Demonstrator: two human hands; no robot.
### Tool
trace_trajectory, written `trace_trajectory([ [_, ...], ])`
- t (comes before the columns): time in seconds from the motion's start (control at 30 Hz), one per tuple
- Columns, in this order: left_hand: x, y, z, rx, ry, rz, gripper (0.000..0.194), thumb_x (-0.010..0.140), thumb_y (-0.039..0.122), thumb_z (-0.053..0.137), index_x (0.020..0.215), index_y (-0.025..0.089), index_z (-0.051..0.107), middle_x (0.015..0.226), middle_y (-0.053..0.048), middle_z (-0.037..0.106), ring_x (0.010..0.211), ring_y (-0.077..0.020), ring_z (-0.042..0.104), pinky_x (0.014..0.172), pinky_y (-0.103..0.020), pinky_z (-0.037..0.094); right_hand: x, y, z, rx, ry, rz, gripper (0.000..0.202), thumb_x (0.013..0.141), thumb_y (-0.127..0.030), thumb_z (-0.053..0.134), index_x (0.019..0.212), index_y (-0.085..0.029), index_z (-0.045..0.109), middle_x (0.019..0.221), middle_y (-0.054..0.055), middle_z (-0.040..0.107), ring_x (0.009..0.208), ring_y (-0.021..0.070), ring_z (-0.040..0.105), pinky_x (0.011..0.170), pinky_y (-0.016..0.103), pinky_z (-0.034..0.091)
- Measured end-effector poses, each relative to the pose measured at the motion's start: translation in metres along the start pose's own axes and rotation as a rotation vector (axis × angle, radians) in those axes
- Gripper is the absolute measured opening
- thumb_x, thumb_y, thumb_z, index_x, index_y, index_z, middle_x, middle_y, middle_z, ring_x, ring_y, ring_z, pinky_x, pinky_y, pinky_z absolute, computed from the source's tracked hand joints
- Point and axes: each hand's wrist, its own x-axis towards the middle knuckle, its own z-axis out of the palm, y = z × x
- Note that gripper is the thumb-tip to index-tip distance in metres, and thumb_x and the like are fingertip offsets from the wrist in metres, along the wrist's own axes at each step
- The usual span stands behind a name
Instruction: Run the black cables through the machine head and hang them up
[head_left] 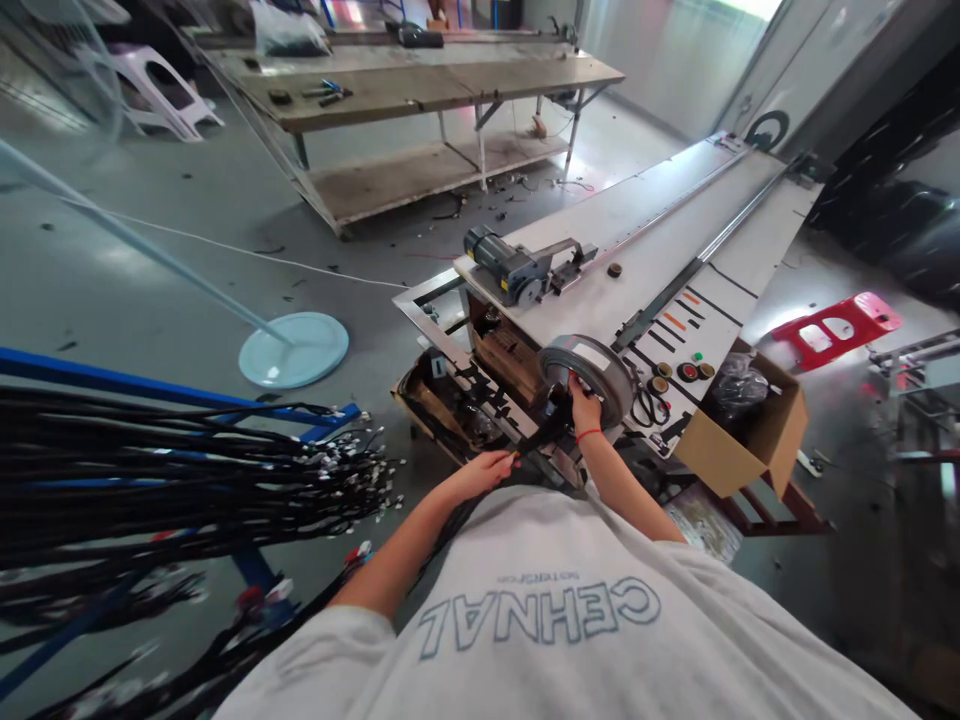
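My left hand [489, 472] is closed round a black cable bundle [551, 428] just in front of my body. My right hand [585, 408], with a red band at the wrist, is at the near side of a round grey reel [596, 365]; its fingers reach to the reel's inner edge, and what they grip is hidden. The reel stands at the near end of a long white bench [660, 225]. A motor [499, 262] sits on the bench beyond it. Coiled black cable [651, 402] lies right of the reel.
Many black cables [187, 470] hang on a blue rack [180, 388] at the left. An open cardboard box [731, 455] stands at the right, near a red stool [832, 330]. A round fan base [294, 350] is on the floor. A worktable [450, 88] stands behind.
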Motion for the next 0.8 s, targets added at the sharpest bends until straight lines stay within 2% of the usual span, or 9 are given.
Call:
trace_trajectory([
  [0.07, 0.027, 0.018, 0.006, 0.040, 0.135, 0.078, 0.051, 0.078, 0.062, 0.052, 0.088, 0.012, 0.057, 0.059, 0.007, 0.038, 0.047, -0.0056, 0.030, 0.043, -0.019, 0.022, -0.003, 0.003, -0.008, -0.248, -0.052, -0.215, 0.030, 0.079, -0.034, 0.058, 0.100, -0.012, 0.062, 0.115, 0.017, 0.062, 0.120, 0.0270, 0.050, 0.103, 0.043, 0.036],
  [0.13, 0.057, 0.040, 0.008, 0.086, 0.236, 0.161, 0.042, 0.084, 0.054, 0.046, 0.085, 0.012, 0.055, 0.060, 0.005, 0.041, 0.047, -0.0060, 0.032, 0.044, -0.019, 0.024, -0.009, 0.010, -0.018, -0.429, -0.170, -0.430, 0.037, 0.082, -0.030, 0.054, 0.113, -0.011, 0.058, 0.130, 0.019, 0.051, 0.128, 0.0259, 0.040, 0.109, 0.044, 0.028],
  [0.2, 0.081, 0.062, 0.008, 0.153, 0.259, 0.249, 0.036, 0.088, 0.045, 0.041, 0.083, 0.013, 0.055, 0.061, 0.004, 0.043, 0.048, -0.0066, 0.034, 0.046, -0.020, 0.026, -0.014, 0.018, -0.024, -0.566, -0.255, -0.556, 0.041, 0.082, -0.024, 0.054, 0.120, -0.009, 0.055, 0.137, 0.020, 0.043, 0.131, 0.0260, 0.036, 0.109, 0.043, 0.027],
  [0.3, 0.098, 0.084, 0.004, 0.342, 0.255, 0.381, 0.031, 0.089, 0.036, 0.038, 0.076, 0.013, 0.055, 0.061, 0.002, 0.048, 0.053, -0.0083, 0.039, 0.052, -0.021, 0.031, -0.008, 0.023, -0.024, -0.735, -0.285, -0.524, 0.029, 0.079, -0.020, 0.058, 0.106, -0.010, 0.062, 0.128, 0.021, 0.049, 0.127, 0.0280, 0.039, 0.106, 0.045, 0.029],
  [0.37, 0.096, 0.091, 0.001, 0.479, 0.275, 0.426, 0.031, 0.090, 0.034, 0.039, 0.072, 0.014, 0.055, 0.061, 0.001, 0.051, 0.057, -0.0098, 0.043, 0.057, -0.022, 0.033, 0.000, 0.021, -0.020, -0.797, -0.349, -0.478, 0.012, 0.078, -0.020, 0.062, 0.088, -0.013, 0.065, 0.117, 0.017, 0.056, 0.120, 0.0275, 0.045, 0.104, 0.044, 0.031],
  [0.43, 0.090, 0.094, -0.001, 0.577, 0.294, 0.439, 0.030, 0.090, 0.033, 0.039, 0.074, 0.015, 0.056, 0.063, 0.000, 0.054, 0.060, -0.0113, 0.045, 0.059, -0.023, 0.034, 0.006, 0.018, -0.018, -0.810, -0.407, -0.493, 0.004, 0.078, -0.019, 0.063, 0.077, -0.015, 0.064, 0.114, 0.014, 0.058, 0.116, 0.0258, 0.048, 0.102, 0.042, 0.032],
  [0.57, 0.083, 0.096, -0.001, 0.656, 0.313, 0.457, 0.028, 0.090, 0.032, 0.040, 0.079, 0.015, 0.059, 0.067, -0.002, 0.059, 0.062, -0.0132, 0.049, 0.062, -0.024, 0.035, 0.009, 0.015, -0.020, -0.788, -0.342, -0.514, 0.006, 0.080, -0.018, 0.061, 0.085, -0.015, 0.063, 0.115, 0.014, 0.058, 0.116, 0.0239, 0.049, 0.099, 0.038, 0.035],
  [0.7, 0.082, 0.096, 0.002, 0.641, 0.341, 0.482, 0.024, 0.089, 0.029, 0.041, 0.082, 0.016, 0.060, 0.068, -0.003, 0.060, 0.062, -0.0139, 0.051, 0.063, -0.024, 0.036, 0.011, 0.017, -0.022, -0.820, -0.435, -0.464, 0.006, 0.078, -0.019, 0.063, 0.081, -0.015, 0.061, 0.107, 0.012, 0.060, 0.105, 0.0217, 0.055, 0.095, 0.035, 0.040],
  [0.8, 0.080, 0.094, 0.002, 0.611, 0.346, 0.487, 0.025, 0.089, 0.030, 0.041, 0.079, 0.016, 0.059, 0.068, -0.002, 0.060, 0.062, -0.0135, 0.051, 0.064, -0.023, 0.036, 0.013, 0.018, -0.022, -0.766, -0.461, -0.481, 0.003, 0.079, -0.018, 0.060, 0.078, -0.016, 0.060, 0.110, 0.012, 0.058, 0.105, 0.0200, 0.055, 0.095, 0.034, 0.041],
])
